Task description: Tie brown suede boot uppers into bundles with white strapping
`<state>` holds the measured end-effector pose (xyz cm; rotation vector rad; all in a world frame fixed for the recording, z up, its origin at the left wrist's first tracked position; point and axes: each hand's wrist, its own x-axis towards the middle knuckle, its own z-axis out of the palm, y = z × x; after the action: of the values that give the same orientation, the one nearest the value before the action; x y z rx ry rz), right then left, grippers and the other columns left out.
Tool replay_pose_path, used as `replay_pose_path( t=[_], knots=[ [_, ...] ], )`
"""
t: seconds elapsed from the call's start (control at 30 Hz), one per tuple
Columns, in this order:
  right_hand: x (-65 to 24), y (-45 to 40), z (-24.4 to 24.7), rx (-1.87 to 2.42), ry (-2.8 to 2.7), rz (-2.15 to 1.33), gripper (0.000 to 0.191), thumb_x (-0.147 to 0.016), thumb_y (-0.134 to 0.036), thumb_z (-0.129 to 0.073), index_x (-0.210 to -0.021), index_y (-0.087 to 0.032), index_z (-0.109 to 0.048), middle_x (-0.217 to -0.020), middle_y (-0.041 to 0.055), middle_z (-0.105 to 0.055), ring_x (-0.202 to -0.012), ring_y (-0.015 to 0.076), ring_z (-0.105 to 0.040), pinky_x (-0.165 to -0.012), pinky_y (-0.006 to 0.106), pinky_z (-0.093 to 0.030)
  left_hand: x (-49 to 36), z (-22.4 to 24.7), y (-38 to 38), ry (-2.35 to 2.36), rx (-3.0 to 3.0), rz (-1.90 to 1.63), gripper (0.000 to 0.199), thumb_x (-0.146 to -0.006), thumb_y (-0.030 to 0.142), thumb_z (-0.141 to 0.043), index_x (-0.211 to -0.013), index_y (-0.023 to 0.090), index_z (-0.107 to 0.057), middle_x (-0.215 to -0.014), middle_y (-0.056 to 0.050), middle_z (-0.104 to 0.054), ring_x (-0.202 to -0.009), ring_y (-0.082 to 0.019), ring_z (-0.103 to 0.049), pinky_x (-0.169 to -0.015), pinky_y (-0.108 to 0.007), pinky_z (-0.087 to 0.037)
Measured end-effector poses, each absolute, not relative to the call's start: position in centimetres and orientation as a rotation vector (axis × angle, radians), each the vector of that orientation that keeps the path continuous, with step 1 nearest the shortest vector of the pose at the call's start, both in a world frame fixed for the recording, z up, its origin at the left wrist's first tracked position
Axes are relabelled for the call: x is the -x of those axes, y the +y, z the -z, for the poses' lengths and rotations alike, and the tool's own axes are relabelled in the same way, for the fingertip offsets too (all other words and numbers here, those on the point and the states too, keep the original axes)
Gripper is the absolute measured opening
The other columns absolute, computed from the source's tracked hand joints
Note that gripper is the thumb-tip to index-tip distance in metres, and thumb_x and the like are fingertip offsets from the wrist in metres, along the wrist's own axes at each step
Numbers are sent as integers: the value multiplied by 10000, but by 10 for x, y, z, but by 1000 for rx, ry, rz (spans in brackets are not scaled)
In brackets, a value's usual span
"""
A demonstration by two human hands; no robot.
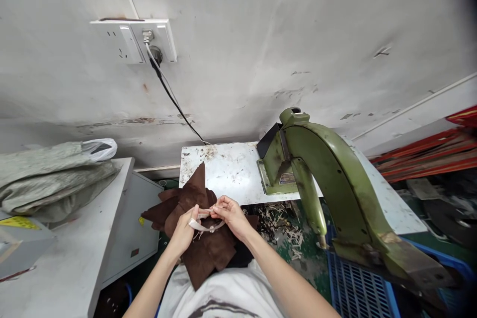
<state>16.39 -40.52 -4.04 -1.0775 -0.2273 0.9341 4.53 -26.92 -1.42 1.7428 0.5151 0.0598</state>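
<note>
Both hands meet over a pile of dark brown, pointed flat pieces (210, 256), which look like leather or cloth and lie over my lap. A narrow whitish strip (203, 227) curves in a loop between the hands. My left hand (185, 231) is closed, with one part of the strip between thumb and fingers. My right hand (231, 216) is closed in a pinch on the strip's other side. Its fingertips are close to those of the left hand. The exact spot of the pinch is too small to make out.
A green curved-arm machine (335, 174) stands on a stained white table (227, 164) at right, its arm reaching towards me. Below it is a blue crate (357, 283). Scraps (283, 228) litter the floor. A white cabinet (130, 228) and a grey-green sack (48, 174) are at left.
</note>
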Motion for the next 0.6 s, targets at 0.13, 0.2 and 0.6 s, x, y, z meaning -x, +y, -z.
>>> replay_pose_path(
  t=[0.13,0.2,0.6],
  knots=[
    [-158,-417,36,1244,-396,-926,208,-730,-292,-778,-827,-165,-645,-731,9,-679,-694,150,-657,-715,288,-530,-45,14,-267,599,-1907,-143,423,-976,531,-274,-842,217,-525,-655,23,-542,-603,-164,-489,-594,-267,-347],
    [-152,-421,33,1342,-514,-900,85,-760,-222,-727,-802,-167,-679,-768,16,-685,-725,152,-653,-712,273,-512,-47,12,-264,584,-1978,-108,440,-979,515,-258,-800,214,-525,-654,11,-557,-616,-170,-509,-608,-274,-345],
    [-151,-412,18,1815,-1098,-576,332,-902,-87,-468,-992,-256,-739,-957,38,-625,-876,149,-604,-796,269,-459,-53,0,-253,556,-2017,93,327,-846,437,-546,-656,172,-575,-586,16,-561,-555,-134,-487,-532,-229,-325]
  ],
)
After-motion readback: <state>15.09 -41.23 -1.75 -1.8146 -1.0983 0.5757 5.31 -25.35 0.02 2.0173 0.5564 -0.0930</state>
